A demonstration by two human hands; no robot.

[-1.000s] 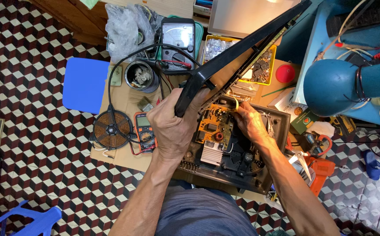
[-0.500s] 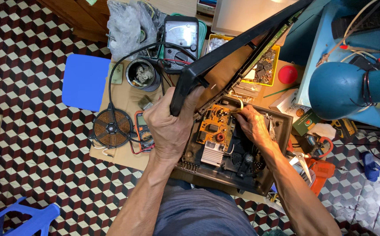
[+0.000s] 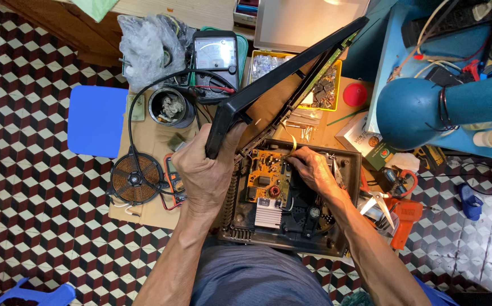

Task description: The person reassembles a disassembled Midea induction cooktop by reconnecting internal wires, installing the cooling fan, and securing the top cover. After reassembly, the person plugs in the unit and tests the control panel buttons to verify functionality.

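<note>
The left hand (image 3: 203, 173) has its fingers wrapped tight around the corner of the black top cover (image 3: 283, 71), tipped up over the open cooker base (image 3: 351, 170). The right hand (image 3: 308, 170) pinches something small on the orange circuit board (image 3: 266, 175); I can't tell what. If the grip slips, the cover could drop on those fingers

Hidden under the right hand (image 3: 313, 171): fingertips and whatever the grip pinches on the orange circuit board (image 3: 266, 180). Covered by the left hand (image 3: 205, 173): lower corner of the raised black cover (image 3: 280, 79) and most of the small multimeter (image 3: 174, 177). Cut off at the right edge: blue lamp (image 3: 427, 110). Too small to tell: parts in the yellow tray (image 3: 336, 90).
</note>
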